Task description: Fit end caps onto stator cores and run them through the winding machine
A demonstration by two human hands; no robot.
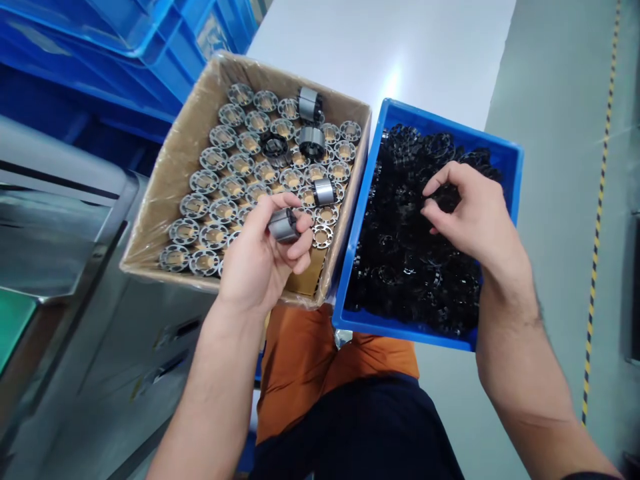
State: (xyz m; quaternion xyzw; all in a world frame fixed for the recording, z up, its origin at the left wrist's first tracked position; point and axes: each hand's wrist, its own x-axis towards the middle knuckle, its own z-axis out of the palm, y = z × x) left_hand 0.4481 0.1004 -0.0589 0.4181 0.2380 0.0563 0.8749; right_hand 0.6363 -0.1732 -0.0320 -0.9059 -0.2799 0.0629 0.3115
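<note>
My left hand (265, 253) is closed around a grey metal cylinder (284, 225) with a black end, above the lower part of a cardboard box (170, 157). Rows of ring-shaped metal parts (213, 159) stand in that box, and several cylinders with black ends, one of them at the top (310, 105), lie on top of them. Over a blue bin (405, 327) full of shiny black plastic parts (400, 267), my right hand (465, 217) has its thumb and forefinger curled towards each other with a small gap between the tips. Nothing shows between them.
Large blue crates (165, 60) stand at the upper left, beside a metal machine or cabinet (55, 153) with a green panel. Box and bin rest on a white table (425, 40). Yellow-black tape (595, 253) runs along the floor at the right.
</note>
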